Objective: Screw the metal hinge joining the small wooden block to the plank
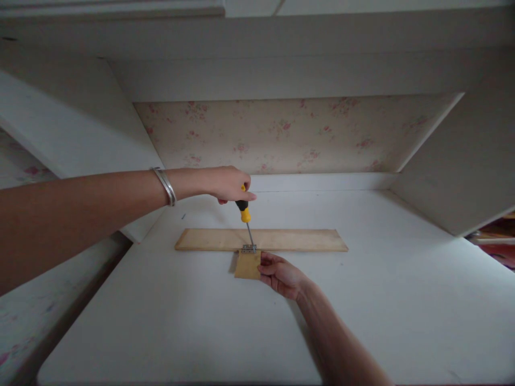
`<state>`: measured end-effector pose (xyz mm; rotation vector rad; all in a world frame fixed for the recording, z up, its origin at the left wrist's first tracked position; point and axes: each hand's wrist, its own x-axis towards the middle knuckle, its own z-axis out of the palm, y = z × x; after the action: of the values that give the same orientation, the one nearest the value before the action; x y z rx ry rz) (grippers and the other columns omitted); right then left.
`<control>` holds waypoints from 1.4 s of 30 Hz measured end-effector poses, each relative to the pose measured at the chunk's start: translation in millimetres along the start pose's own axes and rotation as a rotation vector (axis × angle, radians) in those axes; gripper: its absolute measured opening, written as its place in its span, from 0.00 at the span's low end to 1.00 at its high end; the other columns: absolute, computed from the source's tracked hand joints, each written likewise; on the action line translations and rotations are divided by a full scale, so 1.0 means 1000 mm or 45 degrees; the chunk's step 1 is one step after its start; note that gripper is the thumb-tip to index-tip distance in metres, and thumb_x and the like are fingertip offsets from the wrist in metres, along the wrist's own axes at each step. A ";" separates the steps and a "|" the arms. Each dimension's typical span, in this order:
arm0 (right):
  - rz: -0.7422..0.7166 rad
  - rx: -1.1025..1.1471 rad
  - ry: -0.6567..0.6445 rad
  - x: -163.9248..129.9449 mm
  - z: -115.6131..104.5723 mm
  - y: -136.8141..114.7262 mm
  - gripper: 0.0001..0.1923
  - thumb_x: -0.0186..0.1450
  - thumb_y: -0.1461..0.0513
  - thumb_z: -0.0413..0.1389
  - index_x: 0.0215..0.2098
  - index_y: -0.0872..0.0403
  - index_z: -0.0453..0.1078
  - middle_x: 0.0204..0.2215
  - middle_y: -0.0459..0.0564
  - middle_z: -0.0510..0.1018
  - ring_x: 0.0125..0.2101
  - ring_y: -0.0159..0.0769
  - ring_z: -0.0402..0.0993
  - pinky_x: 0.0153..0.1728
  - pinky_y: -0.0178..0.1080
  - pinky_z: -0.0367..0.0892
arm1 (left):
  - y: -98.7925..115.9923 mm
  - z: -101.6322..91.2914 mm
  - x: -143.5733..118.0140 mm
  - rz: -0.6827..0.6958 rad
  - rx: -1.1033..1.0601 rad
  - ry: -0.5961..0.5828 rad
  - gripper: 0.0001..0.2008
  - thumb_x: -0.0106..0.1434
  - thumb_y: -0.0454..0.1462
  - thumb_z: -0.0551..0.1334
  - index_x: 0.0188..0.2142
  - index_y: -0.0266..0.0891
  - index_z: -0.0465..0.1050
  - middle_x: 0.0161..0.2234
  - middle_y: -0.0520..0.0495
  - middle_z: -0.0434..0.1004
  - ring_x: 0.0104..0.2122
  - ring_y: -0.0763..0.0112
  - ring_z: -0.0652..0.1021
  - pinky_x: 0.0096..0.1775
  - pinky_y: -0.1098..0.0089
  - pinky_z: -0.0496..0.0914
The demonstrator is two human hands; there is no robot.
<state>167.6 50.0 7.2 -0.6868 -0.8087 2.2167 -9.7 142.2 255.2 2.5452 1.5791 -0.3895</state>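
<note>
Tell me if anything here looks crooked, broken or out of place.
Nothing stands out. The long wooden strip lies flat on the white surface, the small wooden block sits square against it under the metal hinge, and the screwdriver in the left hand stands nearly upright on the hinge.

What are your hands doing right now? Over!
Left hand grips screwdriver, tip down on hinge. Right hand steadies small wood block against long plank. Nothing in the way.
</note>
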 end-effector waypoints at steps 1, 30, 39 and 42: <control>0.001 -0.002 -0.004 0.000 0.000 0.000 0.19 0.51 0.70 0.63 0.42 0.56 0.72 0.45 0.53 0.76 0.46 0.38 0.72 0.52 0.40 0.62 | 0.001 0.000 0.000 -0.026 0.010 0.006 0.26 0.58 0.57 0.54 0.43 0.41 0.72 0.17 0.51 0.73 0.20 0.68 0.74 0.27 0.71 0.61; -0.029 -0.249 0.097 -0.001 0.004 0.004 0.19 0.50 0.67 0.60 0.41 0.54 0.70 0.43 0.51 0.76 0.43 0.37 0.73 0.46 0.38 0.66 | -0.018 0.019 -0.022 -0.404 -0.221 0.436 0.23 0.55 0.52 0.56 0.14 0.39 0.69 0.11 0.48 0.67 0.13 0.69 0.68 0.21 0.69 0.57; -0.280 -1.038 0.527 0.000 0.007 0.019 0.21 0.55 0.67 0.53 0.47 0.53 0.66 0.36 0.50 0.76 0.37 0.39 0.72 0.38 0.38 0.64 | -0.053 0.066 -0.069 -0.562 -0.700 0.657 0.24 0.58 0.54 0.55 0.15 0.40 0.65 0.13 0.49 0.70 0.13 0.70 0.69 0.19 0.71 0.60; -0.421 -1.538 0.657 -0.003 0.010 0.020 0.18 0.59 0.67 0.51 0.48 0.53 0.67 0.36 0.51 0.76 0.36 0.38 0.71 0.39 0.38 0.62 | -0.058 0.095 -0.083 -0.620 -0.835 0.715 0.25 0.59 0.55 0.54 0.16 0.40 0.64 0.13 0.50 0.70 0.14 0.71 0.70 0.20 0.72 0.62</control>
<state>154.4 32.3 0.5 -1.4418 -1.7797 0.9863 -111.0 74.4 189.4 1.8231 2.0500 0.7580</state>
